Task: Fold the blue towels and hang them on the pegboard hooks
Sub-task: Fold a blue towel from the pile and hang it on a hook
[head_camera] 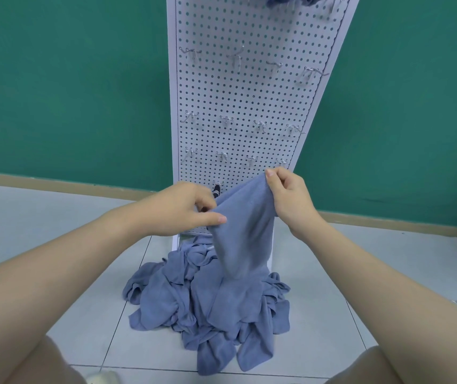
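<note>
Blue soft terry towel (242,231) hangs limp between both grips: left hand (185,207) and right hand (288,195) pinch its top edge, tail trailing below onto the crumpled blue towel heap (194,303). Light, floppy; best held by corners.

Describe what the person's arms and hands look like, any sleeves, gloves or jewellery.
Both forearms are bare to the frame edge: no sleeves show. The left hand and right hand wear no gloves, and no rings, watch or bracelets are visible. Fingernails look short and unpainted.

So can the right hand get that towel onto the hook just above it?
Probably yes: the right hand pinches the towel just below a bare hook, with nothing between.
</note>
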A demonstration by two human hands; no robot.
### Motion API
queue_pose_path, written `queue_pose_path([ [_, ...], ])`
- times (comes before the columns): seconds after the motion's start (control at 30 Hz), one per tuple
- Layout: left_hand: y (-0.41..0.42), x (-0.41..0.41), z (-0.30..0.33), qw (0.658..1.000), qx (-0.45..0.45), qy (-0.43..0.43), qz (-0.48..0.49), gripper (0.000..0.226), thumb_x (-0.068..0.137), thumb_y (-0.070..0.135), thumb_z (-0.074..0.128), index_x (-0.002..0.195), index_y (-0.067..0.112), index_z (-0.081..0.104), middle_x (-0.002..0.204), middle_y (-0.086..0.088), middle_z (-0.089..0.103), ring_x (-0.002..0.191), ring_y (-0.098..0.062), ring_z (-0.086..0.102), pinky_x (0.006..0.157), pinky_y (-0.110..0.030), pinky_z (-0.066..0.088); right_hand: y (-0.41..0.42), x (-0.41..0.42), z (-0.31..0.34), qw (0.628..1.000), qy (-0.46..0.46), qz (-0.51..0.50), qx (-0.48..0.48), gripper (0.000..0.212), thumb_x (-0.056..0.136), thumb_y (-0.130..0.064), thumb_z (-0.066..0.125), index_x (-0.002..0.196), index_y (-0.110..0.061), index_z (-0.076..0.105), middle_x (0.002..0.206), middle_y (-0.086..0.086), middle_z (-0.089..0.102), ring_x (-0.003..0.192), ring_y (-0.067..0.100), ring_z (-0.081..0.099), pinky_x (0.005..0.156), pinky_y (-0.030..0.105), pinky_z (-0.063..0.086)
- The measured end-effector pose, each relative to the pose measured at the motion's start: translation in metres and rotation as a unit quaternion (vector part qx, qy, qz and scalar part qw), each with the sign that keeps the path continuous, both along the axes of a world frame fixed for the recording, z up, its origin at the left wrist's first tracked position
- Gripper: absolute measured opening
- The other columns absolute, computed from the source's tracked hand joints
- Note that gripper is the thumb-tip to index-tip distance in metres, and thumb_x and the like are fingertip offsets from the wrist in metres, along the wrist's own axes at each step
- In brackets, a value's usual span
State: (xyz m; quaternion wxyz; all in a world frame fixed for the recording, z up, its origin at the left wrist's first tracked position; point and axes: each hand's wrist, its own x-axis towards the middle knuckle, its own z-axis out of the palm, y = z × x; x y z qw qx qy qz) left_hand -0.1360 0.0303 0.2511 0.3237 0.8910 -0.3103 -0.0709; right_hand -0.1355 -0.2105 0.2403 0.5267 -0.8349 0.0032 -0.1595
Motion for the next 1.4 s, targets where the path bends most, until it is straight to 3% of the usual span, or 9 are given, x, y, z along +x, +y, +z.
queue_pose_path([
  [0.1, -0.011, -0.009, 0.008, 0.997, -0.046, -0.048, -0.044, 0.022, 0.097, 0.029, 0.07, 0.082, 0.013, 0.075, 0.086, 0.008, 0.056, 0.071, -0.002, 0.051, 0.068, -0.012, 0.037, -0.001, 0.003, 0.002, 0.999, 0.006, -0.012, 0.044, 0.046, 0.107, -0.039, 0.046, 0.09, 0.003, 0.047, 0.077, 0.007, 0.039, 0.071, 0.021, 0.036, 0.066, 0.038, 0.039],
  [0.33, -0.007, -0.005, 0.01, 0.999, 0.019, -0.043, 0.023, 0.039, 0.098, 0.046, 0.062, 0.078, 0.012, 0.064, 0.079, 0.001, 0.059, 0.064, -0.007, 0.046, 0.066, -0.027, 0.042, -0.025, 0.005, 0.004, 0.996, -0.003, -0.064, 0.056, 0.046, 0.109, -0.033, 0.046, 0.089, 0.008, 0.044, 0.078, 0.004, 0.032, 0.074, 0.02, 0.027, 0.063, 0.033, 0.025],
  [0.53, -0.013, -0.005, 0.013, 0.988, 0.07, -0.085, 0.112, 0.053, 0.099, 0.052, 0.058, 0.068, 0.013, 0.042, 0.062, 0.0, 0.046, 0.055, -0.018, 0.037, 0.053, -0.033, 0.03, -0.012, -0.001, 0.002, 0.999, -0.021, -0.042, 0.007, 0.04, 0.111, -0.029, 0.041, 0.074, -0.017, 0.033, 0.068, -0.009, 0.028, 0.061, 0.009, 0.025, 0.06, 0.029, 0.026],
  [0.7, -0.01, -0.002, 0.011, 0.977, -0.111, -0.115, 0.144, 0.042, 0.09, 0.032, 0.077, 0.067, 0.02, 0.044, 0.061, 0.002, 0.049, 0.057, -0.015, 0.042, 0.056, -0.034, 0.038, 0.001, -0.003, 0.003, 0.999, -0.023, -0.035, 0.02, 0.041, 0.113, -0.031, 0.032, 0.073, -0.022, 0.031, 0.072, -0.01, 0.032, 0.061, 0.004, 0.029, 0.064, 0.026, 0.029],
  [0.87, -0.006, 0.007, 0.006, 0.938, -0.302, 0.05, 0.164, 0.037, 0.084, 0.023, 0.084, 0.099, 0.031, 0.051, 0.092, -0.012, 0.074, 0.083, -0.031, 0.069, 0.08, -0.053, 0.059, 0.007, -0.003, 0.005, 0.998, -0.02, -0.019, 0.05, 0.046, 0.109, -0.045, 0.045, 0.071, -0.02, 0.034, 0.074, 0.002, 0.037, 0.068, 0.016, 0.035, 0.067, 0.033, 0.032],
  [0.93, -0.007, 0.012, 0.002, 0.886, -0.383, 0.2, 0.167, 0.039, 0.089, 0.016, 0.079, 0.122, 0.017, 0.058, 0.112, -0.014, 0.076, 0.103, -0.029, 0.073, 0.092, -0.043, 0.058, 0.009, -0.004, 0.01, 0.997, 0.004, 0.001, 0.078, 0.05, 0.1, -0.052, 0.06, 0.069, -0.021, 0.037, 0.074, 0.007, 0.038, 0.069, 0.019, 0.036, 0.065, 0.034, 0.031],
  [1.03, -0.007, 0.017, -0.004, 0.846, -0.411, 0.302, 0.154, 0.027, 0.099, 0.014, 0.065, 0.122, 0.0, 0.069, 0.119, -0.01, 0.076, 0.121, -0.027, 0.068, 0.101, -0.035, 0.055, 0.009, -0.004, 0.014, 0.981, 0.089, 0.056, 0.164, 0.051, 0.086, -0.055, 0.078, 0.082, -0.006, 0.062, 0.08, 0.016, 0.063, 0.074, 0.023, 0.061, 0.071, 0.04, 0.049],
  [1.2, -0.008, 0.017, -0.012, 0.886, -0.382, 0.192, 0.181, 0.021, 0.106, 0.024, 0.057, 0.117, 0.014, 0.071, 0.115, -0.001, 0.077, 0.113, -0.02, 0.071, 0.101, -0.038, 0.055, 0.01, -0.011, 0.013, 0.934, 0.189, 0.172, 0.251, 0.029, 0.095, -0.015, 0.071, 0.119, 0.001, 0.071, 0.114, 0.013, 0.077, 0.1, 0.021, 0.075, 0.083, 0.027, 0.061],
  [1.4, -0.01, 0.011, -0.014, 0.916, -0.347, 0.147, 0.141, 0.018, 0.097, 0.026, 0.071, 0.115, 0.022, 0.07, 0.108, 0.011, 0.078, 0.101, -0.006, 0.074, 0.08, -0.021, 0.058, 0.015, -0.007, 0.01, 0.951, 0.129, 0.159, 0.231, 0.028, 0.103, -0.024, 0.062, 0.124, -0.007, 0.069, 0.119, 0.006, 0.076, 0.113, 0.019, 0.072, 0.101, 0.033, 0.055],
])
